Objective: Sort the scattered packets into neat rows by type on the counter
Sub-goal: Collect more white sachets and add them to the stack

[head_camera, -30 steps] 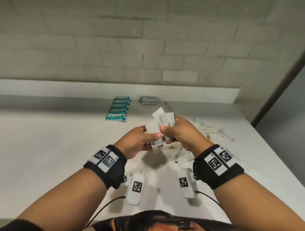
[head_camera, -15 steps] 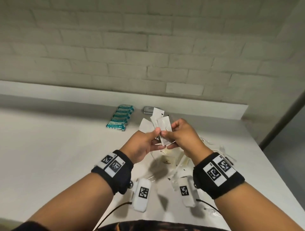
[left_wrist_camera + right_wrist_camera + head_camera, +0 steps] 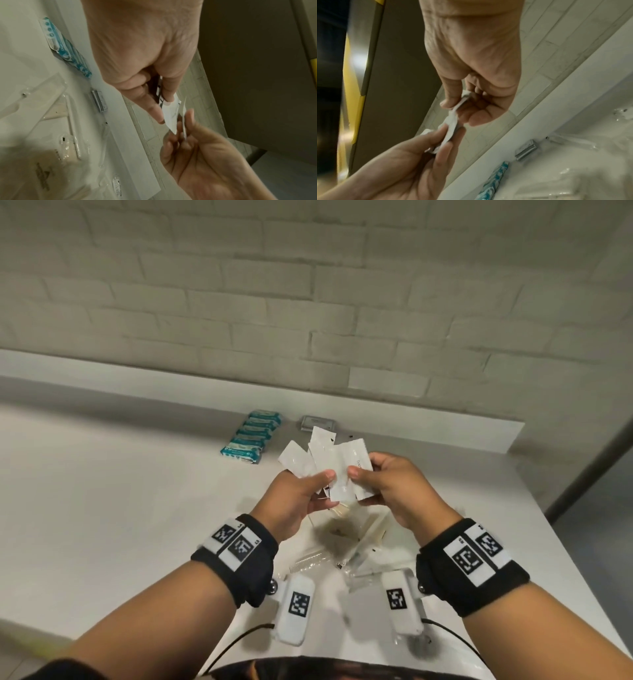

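Note:
Both hands hold a fan of several small white packets [image 3: 325, 460] in the air above the white counter [image 3: 120, 501]. My left hand [image 3: 301, 491] pinches the left part of the fan with thumb on top. My right hand [image 3: 387, 484] pinches the rightmost white packet [image 3: 359, 463]. In the left wrist view the left hand [image 3: 159, 102] grips white packets [image 3: 169, 112] edge-on; in the right wrist view the right hand [image 3: 458, 105] pinches the white packets [image 3: 452, 121]. A neat row of teal packets [image 3: 251, 436] lies at the back of the counter, with a small stack of grey packets [image 3: 317, 422] to its right.
Clear plastic-wrapped items [image 3: 356, 542] lie scattered on the counter under and behind my hands. A raised white ledge [image 3: 411, 419] and a brick wall close off the back. The counter's right edge [image 3: 534, 542] drops toward a grey floor.
Both hands have lifted the white packets a little and spread them into a wider fan; the head view has tilted, showing more wall.

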Action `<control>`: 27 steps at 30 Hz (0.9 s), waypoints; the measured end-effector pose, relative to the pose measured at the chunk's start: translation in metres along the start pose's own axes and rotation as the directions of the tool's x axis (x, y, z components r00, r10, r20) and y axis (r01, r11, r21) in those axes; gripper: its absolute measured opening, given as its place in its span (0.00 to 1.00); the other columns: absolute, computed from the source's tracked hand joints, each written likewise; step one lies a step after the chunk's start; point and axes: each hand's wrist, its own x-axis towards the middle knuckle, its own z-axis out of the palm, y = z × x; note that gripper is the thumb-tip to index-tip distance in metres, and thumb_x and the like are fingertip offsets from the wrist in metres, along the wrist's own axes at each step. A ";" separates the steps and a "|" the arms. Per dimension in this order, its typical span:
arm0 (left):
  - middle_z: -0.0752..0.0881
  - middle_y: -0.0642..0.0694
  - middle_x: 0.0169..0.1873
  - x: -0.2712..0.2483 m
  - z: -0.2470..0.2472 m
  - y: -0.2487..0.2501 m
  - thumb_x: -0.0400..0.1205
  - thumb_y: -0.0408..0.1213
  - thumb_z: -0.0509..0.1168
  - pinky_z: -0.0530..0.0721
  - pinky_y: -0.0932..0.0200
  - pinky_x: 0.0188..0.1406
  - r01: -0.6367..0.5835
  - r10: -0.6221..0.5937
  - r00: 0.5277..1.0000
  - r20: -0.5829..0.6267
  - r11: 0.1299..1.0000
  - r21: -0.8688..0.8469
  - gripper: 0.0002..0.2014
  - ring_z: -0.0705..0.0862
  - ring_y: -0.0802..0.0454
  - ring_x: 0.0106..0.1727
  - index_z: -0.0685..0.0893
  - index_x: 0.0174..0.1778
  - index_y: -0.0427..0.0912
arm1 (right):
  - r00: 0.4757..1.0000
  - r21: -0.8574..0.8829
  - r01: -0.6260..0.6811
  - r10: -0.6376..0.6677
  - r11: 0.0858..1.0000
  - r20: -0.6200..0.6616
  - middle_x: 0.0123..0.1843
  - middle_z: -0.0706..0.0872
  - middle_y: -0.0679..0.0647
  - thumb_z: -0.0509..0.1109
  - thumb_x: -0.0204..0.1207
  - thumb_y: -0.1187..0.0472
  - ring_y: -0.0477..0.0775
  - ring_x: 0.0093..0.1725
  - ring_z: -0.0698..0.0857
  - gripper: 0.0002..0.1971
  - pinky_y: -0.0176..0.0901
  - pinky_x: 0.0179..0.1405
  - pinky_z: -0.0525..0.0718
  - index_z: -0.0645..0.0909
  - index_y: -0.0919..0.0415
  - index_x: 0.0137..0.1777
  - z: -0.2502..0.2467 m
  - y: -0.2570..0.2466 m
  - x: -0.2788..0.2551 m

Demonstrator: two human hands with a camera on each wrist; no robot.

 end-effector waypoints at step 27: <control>0.88 0.38 0.53 0.026 -0.022 0.007 0.81 0.31 0.68 0.90 0.60 0.37 0.137 -0.138 0.990 -0.032 0.990 -0.033 0.12 0.88 0.47 0.44 0.84 0.59 0.31 | 0.940 -0.288 0.167 -0.240 0.943 -0.241 0.42 0.86 0.51 0.70 0.78 0.66 0.40 0.36 0.83 0.08 0.28 0.39 0.80 0.85 0.57 0.54 0.005 -0.001 0.010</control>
